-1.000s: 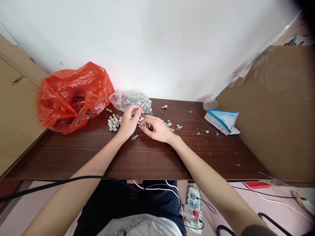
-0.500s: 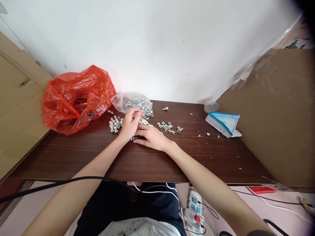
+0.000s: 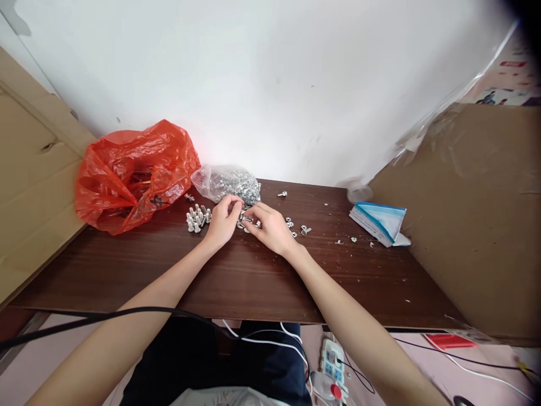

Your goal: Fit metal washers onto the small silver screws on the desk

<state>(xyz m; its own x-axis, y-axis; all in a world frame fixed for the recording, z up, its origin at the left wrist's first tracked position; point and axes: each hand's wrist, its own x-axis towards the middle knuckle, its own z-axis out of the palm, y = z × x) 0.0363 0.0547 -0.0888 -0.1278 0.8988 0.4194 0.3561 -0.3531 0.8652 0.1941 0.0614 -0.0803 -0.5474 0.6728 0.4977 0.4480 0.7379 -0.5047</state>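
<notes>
The red bag (image 3: 169,152) over on the left is glossy, crinkled plastic; the bolts (image 3: 196,219) near it, shiny metal, as the half-hidden piece (image 3: 247,219) farther right seems to be. The table (image 3: 139,265) shows faintly glossy wood grain; the right-hand cardboard (image 3: 477,225), matt.

There are two hands (image 3: 225,221), one red bag (image 3: 107,175), one clear bag (image 3: 211,180) and one packet (image 3: 380,220).

No text can be read clearly; a dark printed mark (image 3: 158,201) is borne by the red bag (image 3: 169,166), and tiny, illegible print by the folded packet (image 3: 378,221).
</notes>
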